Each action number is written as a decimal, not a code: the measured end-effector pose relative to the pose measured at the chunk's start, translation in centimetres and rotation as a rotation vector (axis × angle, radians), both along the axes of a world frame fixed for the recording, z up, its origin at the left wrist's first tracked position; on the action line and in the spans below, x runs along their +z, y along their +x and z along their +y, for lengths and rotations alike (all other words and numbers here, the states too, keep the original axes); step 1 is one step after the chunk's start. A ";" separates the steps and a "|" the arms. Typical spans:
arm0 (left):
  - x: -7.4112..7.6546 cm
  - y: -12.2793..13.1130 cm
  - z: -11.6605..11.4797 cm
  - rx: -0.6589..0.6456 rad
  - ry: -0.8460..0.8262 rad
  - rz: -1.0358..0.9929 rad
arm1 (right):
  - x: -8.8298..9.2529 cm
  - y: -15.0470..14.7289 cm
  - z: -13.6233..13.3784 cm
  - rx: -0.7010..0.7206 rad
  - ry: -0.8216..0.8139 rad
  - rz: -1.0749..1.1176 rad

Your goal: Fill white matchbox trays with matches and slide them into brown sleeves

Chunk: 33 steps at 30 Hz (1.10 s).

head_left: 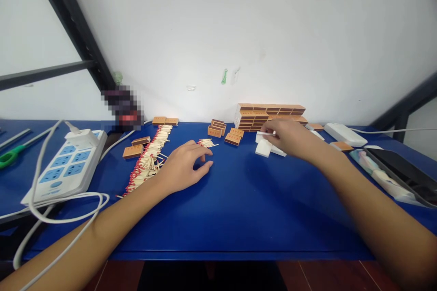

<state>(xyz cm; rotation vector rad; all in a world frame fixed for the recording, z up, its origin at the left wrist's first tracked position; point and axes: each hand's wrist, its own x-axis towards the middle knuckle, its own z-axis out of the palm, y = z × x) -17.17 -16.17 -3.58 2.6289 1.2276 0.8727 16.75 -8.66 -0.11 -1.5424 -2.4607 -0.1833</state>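
Note:
My right hand (pixel 283 134) pinches a white matchbox tray (pixel 260 134) between thumb and fingers. More white trays (pixel 264 148) lie on the table just under it. My left hand (pixel 187 163) rests low over the table with its fingers loosely curved and apart, and nothing shows in them. A small bundle of matches (pixel 206 142) lies just beyond its fingertips. Beside its wrist spreads a long row of red-tipped matches (pixel 150 157). Between the hands stand a few upright matchbox sleeves (pixel 216 129), with two more matchbox sleeves (pixel 234 136) lying flat.
A stack of matchboxes (pixel 252 118) stands against the wall behind my right hand. On the left are a power strip (pixel 68 163) with looping white cables and green-handled scissors (pixel 12 157). A white adapter (pixel 344 134) and a black phone (pixel 399 163) lie on the right of the blue table (pixel 239 218).

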 end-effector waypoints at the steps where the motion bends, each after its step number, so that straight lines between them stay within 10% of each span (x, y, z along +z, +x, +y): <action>1: 0.0 0.0 0.0 -0.004 0.003 0.002 | 0.3 0.2 0.3 -0.004 0.025 -0.003; 10: 0.0 -0.2 0.0 0.031 0.071 -0.031 | 1.8 -3.4 -1.3 -0.027 0.180 0.384; 17: 0.5 -0.1 -0.6 -0.066 -0.044 -0.005 | -0.7 -9.5 -3.2 0.382 -0.616 0.454; 26: 0.2 -0.1 -0.3 -0.011 -0.146 0.093 | -4.2 -10.7 1.2 0.272 -0.202 0.388; 33: 0.8 -0.9 0.3 0.005 -0.220 0.144 | -5.1 -11.1 1.0 0.319 -0.222 0.266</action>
